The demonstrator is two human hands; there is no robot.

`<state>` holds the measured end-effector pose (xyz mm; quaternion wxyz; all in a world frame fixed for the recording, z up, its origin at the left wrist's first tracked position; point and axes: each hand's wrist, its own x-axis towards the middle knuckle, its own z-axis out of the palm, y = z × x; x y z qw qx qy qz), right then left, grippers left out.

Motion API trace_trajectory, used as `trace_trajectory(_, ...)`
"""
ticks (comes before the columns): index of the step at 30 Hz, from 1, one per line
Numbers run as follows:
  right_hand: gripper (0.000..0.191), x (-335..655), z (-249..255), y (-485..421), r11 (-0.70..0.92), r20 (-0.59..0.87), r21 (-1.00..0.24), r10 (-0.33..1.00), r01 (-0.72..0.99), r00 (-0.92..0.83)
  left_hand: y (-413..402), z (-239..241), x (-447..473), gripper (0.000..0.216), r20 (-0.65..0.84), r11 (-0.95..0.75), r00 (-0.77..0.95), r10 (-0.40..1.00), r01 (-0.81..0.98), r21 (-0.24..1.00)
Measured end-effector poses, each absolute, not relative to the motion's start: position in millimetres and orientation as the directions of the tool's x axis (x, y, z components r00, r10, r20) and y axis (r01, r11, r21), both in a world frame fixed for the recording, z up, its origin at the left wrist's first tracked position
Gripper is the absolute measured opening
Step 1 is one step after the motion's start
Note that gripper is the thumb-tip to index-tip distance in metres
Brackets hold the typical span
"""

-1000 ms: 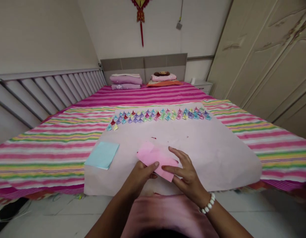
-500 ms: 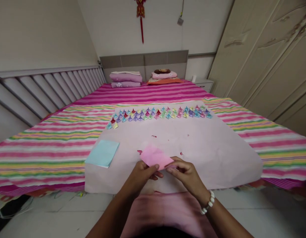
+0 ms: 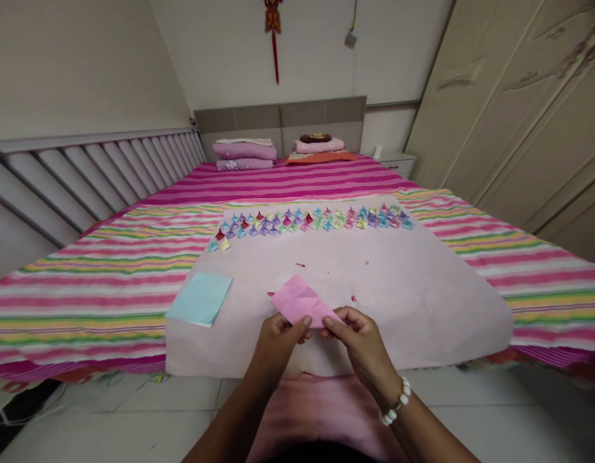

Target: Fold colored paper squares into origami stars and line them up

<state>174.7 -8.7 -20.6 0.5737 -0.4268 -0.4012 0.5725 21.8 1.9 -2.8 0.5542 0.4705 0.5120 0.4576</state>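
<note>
A creased sheet of pink origami paper [image 3: 300,301] is held up between both hands, just above the white sheet. My left hand [image 3: 282,335] pinches its lower left edge, thumb on top and fingers underneath. My right hand [image 3: 358,331] grips the lower right corner in the same way, and a white beaded bracelet circles that wrist. To the left lies a stack of light blue paper squares [image 3: 201,298]. Several small folded paper pieces [image 3: 308,218] in many colours stand in rows along the far side of the sheet.
The large white sheet [image 3: 423,289] covers the near part of a bed with a striped bedspread [image 3: 85,289]. Small red scraps [image 3: 354,298] are scattered on the sheet. Folded bedding [image 3: 244,153] sits by the headboard; a wardrobe [image 3: 519,116] stands at the right.
My right thumb has come down onto the front of the pink paper and the hand grips it more firmly. The paper has turned slightly and lies flatter between the hands.
</note>
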Motion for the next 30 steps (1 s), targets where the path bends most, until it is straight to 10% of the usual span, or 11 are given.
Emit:
trace_trajectory(9,0.039,178.3,-20.0,-11.9,-0.075,-0.051,-0.937,0.996,-0.341,-0.079,3.5,8.0,13.9,0.02,-0.098,0.099,0.074,0.992,-0.009,0.995)
trace_trajectory(17,0.023,182.0,-3.1,-4.3,-0.083,0.0,-0.924,0.976,-0.374,-0.216,-4.3,13.9,15.7,0.02,-0.106,0.107,0.423,0.9,0.021,0.994)
trace_trajectory(30,0.021,178.0,-4.6,-3.4,-0.178,-0.113,-0.831,0.982,-0.527,-0.153,-4.2,4.4,18.2,0.019,0.173,-0.192,0.126,0.977,0.151,0.97)
